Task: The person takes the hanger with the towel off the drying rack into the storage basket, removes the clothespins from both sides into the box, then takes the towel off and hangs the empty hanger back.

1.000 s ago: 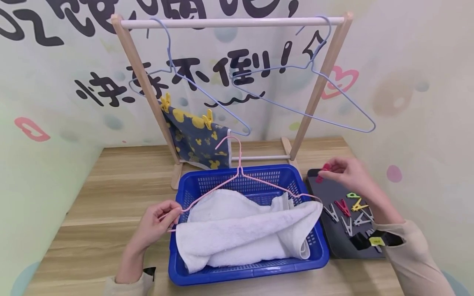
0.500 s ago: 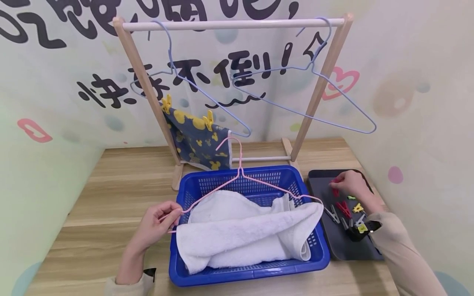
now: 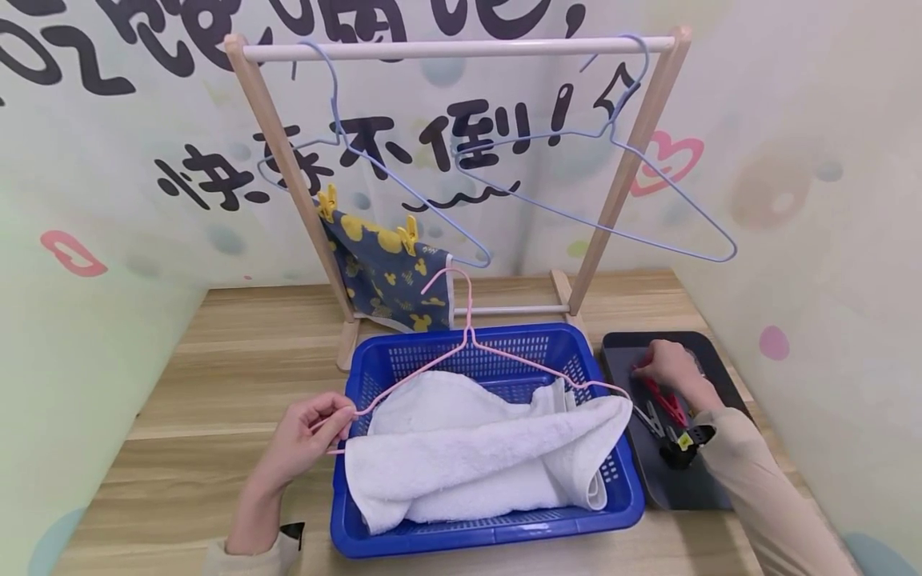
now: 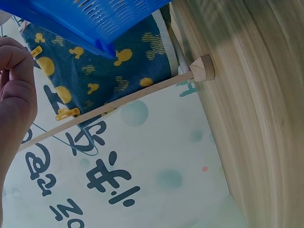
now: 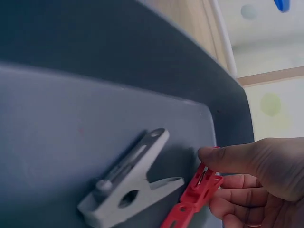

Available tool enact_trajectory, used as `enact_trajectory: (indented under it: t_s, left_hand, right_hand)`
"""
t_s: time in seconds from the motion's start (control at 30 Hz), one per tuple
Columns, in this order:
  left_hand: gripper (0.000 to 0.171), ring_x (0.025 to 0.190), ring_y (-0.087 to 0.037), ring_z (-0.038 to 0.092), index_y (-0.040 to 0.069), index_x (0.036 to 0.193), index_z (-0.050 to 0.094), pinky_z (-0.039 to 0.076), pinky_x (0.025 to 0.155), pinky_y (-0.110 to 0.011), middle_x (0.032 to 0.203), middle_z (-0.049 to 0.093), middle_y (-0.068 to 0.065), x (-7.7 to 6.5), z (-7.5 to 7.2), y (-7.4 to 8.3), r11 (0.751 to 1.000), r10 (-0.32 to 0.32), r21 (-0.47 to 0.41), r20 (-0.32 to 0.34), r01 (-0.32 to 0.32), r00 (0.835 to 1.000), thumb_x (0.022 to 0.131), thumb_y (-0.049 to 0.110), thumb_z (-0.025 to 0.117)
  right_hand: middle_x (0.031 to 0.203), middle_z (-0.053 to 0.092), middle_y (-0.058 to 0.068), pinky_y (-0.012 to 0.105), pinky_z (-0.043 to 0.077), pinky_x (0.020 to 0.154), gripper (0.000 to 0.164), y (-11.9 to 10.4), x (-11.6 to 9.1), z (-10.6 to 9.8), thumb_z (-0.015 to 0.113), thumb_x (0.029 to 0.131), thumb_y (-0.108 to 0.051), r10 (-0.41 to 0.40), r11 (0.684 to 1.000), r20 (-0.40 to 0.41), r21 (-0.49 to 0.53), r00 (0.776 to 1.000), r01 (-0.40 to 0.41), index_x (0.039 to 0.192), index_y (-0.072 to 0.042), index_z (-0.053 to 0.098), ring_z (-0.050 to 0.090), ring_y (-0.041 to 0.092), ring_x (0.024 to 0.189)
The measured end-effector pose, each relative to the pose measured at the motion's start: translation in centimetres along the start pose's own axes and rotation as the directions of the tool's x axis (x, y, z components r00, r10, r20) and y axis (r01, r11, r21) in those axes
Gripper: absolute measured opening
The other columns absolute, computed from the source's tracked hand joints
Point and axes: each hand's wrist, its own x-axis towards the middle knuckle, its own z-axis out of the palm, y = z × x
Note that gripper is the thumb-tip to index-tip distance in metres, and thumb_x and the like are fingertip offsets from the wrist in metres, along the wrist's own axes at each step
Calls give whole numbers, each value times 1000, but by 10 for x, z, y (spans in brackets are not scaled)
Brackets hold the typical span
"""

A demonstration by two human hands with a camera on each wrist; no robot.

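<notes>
My left hand (image 3: 310, 428) pinches the left end of a pink wire clothes hanger (image 3: 469, 320), its hook pointing up and away. A white towel (image 3: 475, 464) lies folded over the hanger's lower bar, most of it inside a blue plastic basket (image 3: 486, 532). Over the dark tray (image 3: 684, 480) on the right, my right hand (image 3: 673, 368) reaches down with bent fingers. Up close in the right wrist view, thumb and fingers pinch the handle end of a red clothespin (image 5: 194, 192). A grey clothespin (image 5: 128, 185) lies beside it on the tray floor.
Behind the basket stands a wooden rack (image 3: 461, 50) with two blue hangers (image 3: 598, 228) on its bar. From the left one hangs a navy cloth (image 3: 385, 280) with yellow patterns, held by yellow clothespins (image 3: 408, 234). Wooden tabletop (image 3: 187, 384) extends to the left.
My right hand has come down from above the tray's far end, with a red clothespin, into the tray among the other clothespins. The left hand, hanger and towel stay put.
</notes>
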Motion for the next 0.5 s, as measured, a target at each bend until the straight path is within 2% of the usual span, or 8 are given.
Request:
enact_trajectory:
  t_s: [0.2,0.37,0.43,0.5]
  left_hand:
    - [14,43,-13,38,-7,81,54,27,31,-25,59,46,-9,0,0,0,1000,13,4,1,-13,1000,89,-16,47]
    - [15,43,-14,37,-7,80,54,26,31,-25,59,46,-9,0,0,-1,1000,25,-6,-3,-25,1000,89,-17,47]
    - [15,43,-13,37,-7,81,54,26,30,-26,59,46,-10,0,0,0,1000,22,-10,-3,-22,1000,89,-16,47]
    - [14,43,-13,37,-7,81,54,26,30,-26,59,46,-11,0,1,0,1000,16,-12,-2,-16,1000,89,-16,47]
  right_hand:
    - [69,59,11,28,44,46,30,0,-2,3,75,76,-18,12,999,-2,45,1000,-12,83,6,59,52,18,55]
    - [74,61,16,32,46,51,36,-1,-6,3,76,77,-23,11,998,-22,55,1000,-9,87,8,60,54,22,60]
    - [76,62,18,35,47,53,38,-2,-9,0,74,80,-25,3,998,-74,58,997,2,90,9,60,55,23,61]
    - [76,63,18,36,47,53,36,-7,-15,-4,71,83,-25,-11,997,-169,76,986,24,91,8,60,56,23,61]
